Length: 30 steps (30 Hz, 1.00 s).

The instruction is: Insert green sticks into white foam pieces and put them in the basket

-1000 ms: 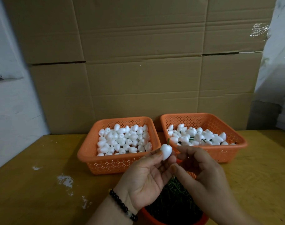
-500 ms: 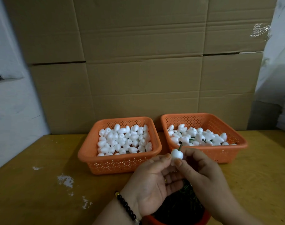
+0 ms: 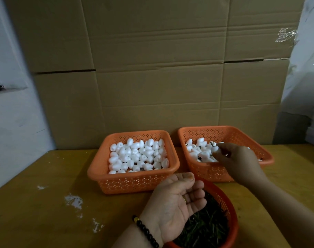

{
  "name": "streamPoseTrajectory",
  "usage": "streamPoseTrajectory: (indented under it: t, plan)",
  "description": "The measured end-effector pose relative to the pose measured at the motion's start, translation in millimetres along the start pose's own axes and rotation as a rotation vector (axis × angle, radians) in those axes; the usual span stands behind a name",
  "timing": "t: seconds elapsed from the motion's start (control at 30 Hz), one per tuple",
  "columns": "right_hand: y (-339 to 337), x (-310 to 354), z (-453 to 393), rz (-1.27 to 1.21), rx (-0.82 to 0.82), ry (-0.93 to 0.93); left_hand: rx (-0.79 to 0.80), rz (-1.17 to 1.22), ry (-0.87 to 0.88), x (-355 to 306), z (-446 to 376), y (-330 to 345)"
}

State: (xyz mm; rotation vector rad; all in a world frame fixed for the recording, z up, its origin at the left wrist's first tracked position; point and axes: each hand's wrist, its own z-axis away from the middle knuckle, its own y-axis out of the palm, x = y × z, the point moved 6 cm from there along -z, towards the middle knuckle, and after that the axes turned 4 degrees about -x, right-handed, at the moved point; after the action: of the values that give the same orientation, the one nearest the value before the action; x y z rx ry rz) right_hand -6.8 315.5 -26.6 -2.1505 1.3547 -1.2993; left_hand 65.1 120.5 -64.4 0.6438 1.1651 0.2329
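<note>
Two orange square baskets stand side by side on the table point(image 3: 36, 221). The left basket point(image 3: 133, 181) holds several dozen plain foam pieces point(image 3: 138, 156). The left hand point(image 3: 176, 203) hovers palm-up, its grip relaxed and holding nothing, above one round red basket point(image 3: 231, 212) of green sticks point(image 3: 204, 226). The right hand point(image 3: 236, 160) pinches one stuck foam piece point(image 3: 215, 149) over the right basket point(image 3: 224, 135).
</note>
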Motion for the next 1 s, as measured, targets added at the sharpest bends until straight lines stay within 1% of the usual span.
streamPoseTrajectory:
  t: [0.07,0.13,0.27,0.3,0.4,0.47,0.5,0.57,0.63,0.7,0.77,0.87,0.93,1.0]
  plan:
    - [3.6,-3.4,-13.1,0.139,0.019,-0.015,-0.004,-0.019,0.009,-0.7,0.5,0.4]
    - [5.3,-6.3,-23.8,0.208,0.027,0.011,-0.002,-0.029,0.02,-1.8,1.2,1.6]
    - [2.1,-3.5,-29.9,0.149,0.014,0.107,-0.005,-0.033,0.041,-3.9,1.7,2.0]
    - [1.2,1.1,-26.4,0.118,0.004,0.087,-0.003,-0.034,0.046,-4.5,1.7,2.0]
    - [-8.0,27.1,-2.5,0.026,-0.069,-0.049,-0.008,-0.047,0.068,-6.3,0.9,0.5]
    - [-14.4,48.7,22.6,-0.023,-0.071,-0.19,-0.011,-0.067,0.098,-11.6,0.2,-1.3]
    - [-15.3,59.1,36.8,-0.031,-0.026,-0.272,-0.011,-0.078,0.126,-16.2,0.0,-2.0]
    - [-10.3,73.6,64.5,-0.006,0.156,-0.378,-0.025,-0.106,0.205,-29.9,0.2,-5.9]
    - [2.5,76.2,85.4,0.071,0.371,-0.38,-0.051,-0.147,0.286,-44.8,0.9,-12.5]
    - [15.1,73.2,98.4,0.164,0.497,-0.388,-0.075,-0.215,0.346,-57.9,1.4,-19.6]
    - [24.6,70.1,104.7,0.249,0.581,-0.404,-0.115,-0.327,0.395,-70.9,0.3,-25.7]
    - [34.1,63.5,107.2,0.323,0.646,-0.404,-0.197,-0.508,0.497,-96.1,-6.3,-34.3]
    - [38.5,59.7,108.8,0.356,0.675,-0.403,-0.278,-0.694,0.554,-113.4,-15.7,-43.8]
    - [41.6,59.3,110.5,0.362,0.697,-0.416,-0.343,-0.924,0.562,-126.4,-28.2,-55.0]
